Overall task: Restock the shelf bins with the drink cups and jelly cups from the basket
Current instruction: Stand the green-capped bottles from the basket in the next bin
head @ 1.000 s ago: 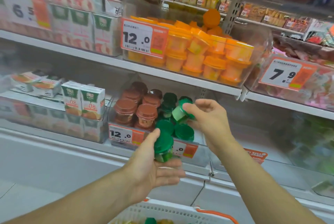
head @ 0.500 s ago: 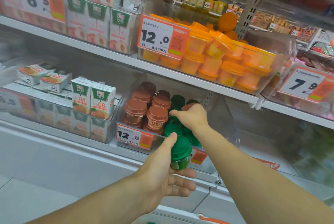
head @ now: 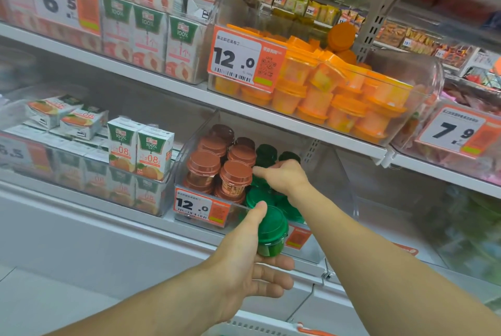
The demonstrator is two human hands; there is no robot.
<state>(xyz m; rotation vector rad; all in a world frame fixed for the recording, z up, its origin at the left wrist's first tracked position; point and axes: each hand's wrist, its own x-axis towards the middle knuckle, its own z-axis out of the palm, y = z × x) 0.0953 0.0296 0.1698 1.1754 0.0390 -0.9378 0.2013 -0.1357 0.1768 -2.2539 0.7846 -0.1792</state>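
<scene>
1. The clear bin on the lower shelf holds brown-lidded cups at left and green-lidded cups at right; open room remains at its right side.
2. The left hand has its grip clamped on a green jelly cup just before the bin's front edge.
3. The right hand reaches inside among the green cups; whether its grip holds one I cannot tell.

Green and brown lidded cups at the clear lower-shelf bin

A small clear plastic cup with a round dark green lid sits upright just in front of the clear plastic shelf bin, by its front wall. Inside the bin, round cups with brown lids stand upright in stacked rows on the left, and matching green-lidded cups fill the right part. A sliver of the white plastic basket with an orange handle shows at the bottom edge.
</scene>
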